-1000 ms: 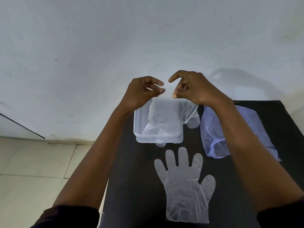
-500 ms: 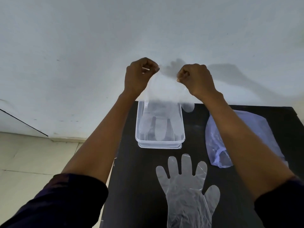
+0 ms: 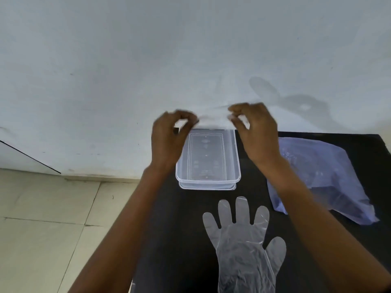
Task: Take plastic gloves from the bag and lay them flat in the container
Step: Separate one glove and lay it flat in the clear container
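A clear plastic glove [image 3: 212, 118] shows as a blurred pale band stretched between my two hands, above the far edge of the clear rectangular container [image 3: 208, 183]. My left hand [image 3: 169, 138] pinches its left end and my right hand [image 3: 255, 132] pinches its right end. The container's floor shows bare through the plastic. A second clear glove [image 3: 241, 240] lies flat on the black table [image 3: 169, 240], fingers pointing toward the container. The bluish plastic bag [image 3: 317, 176] lies to the right of the container.
A pale wall rises just behind the table's far edge. Tiled floor [image 3: 42, 229] lies beyond the table's left edge. My forearms cross the table on both sides of the flat glove.
The held glove hung down over the container before. Now it is swung up into a blurred band between my fingertips, and the container floor shows bare.
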